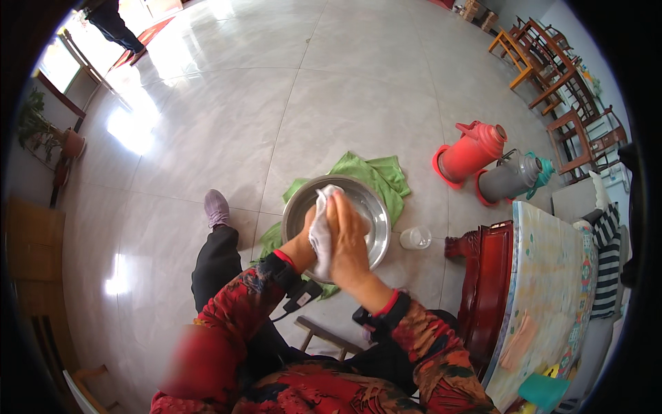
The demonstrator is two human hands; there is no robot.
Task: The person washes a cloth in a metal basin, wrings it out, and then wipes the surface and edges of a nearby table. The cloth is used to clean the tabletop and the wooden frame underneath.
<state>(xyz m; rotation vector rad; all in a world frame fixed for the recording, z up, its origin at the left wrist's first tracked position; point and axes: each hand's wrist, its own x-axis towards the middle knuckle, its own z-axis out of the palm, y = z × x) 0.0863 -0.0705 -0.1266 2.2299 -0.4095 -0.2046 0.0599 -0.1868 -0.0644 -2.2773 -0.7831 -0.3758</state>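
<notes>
A small wet-looking white cloth [321,238] is pressed between my two hands above a round stainless-steel basin [381,217]. My left hand [302,242] grips it from the left and is partly covered by it. My right hand [349,235] lies against its right side, fingers together and pointing away from me. Water seems to lie in the basin, though the hands hide much of its inside. Under the basin, a crumpled green cloth [370,173] spreads over the tiled floor [207,139].
Right of the basin stands a clear cup [415,238]. Beyond are a red thermos flask [468,152] and a grey one [509,178]. A covered table [548,269] with dark red wooden legs flanks my right. A wooden stool [331,334] is near my lap. Another person's legs [115,28] show far left.
</notes>
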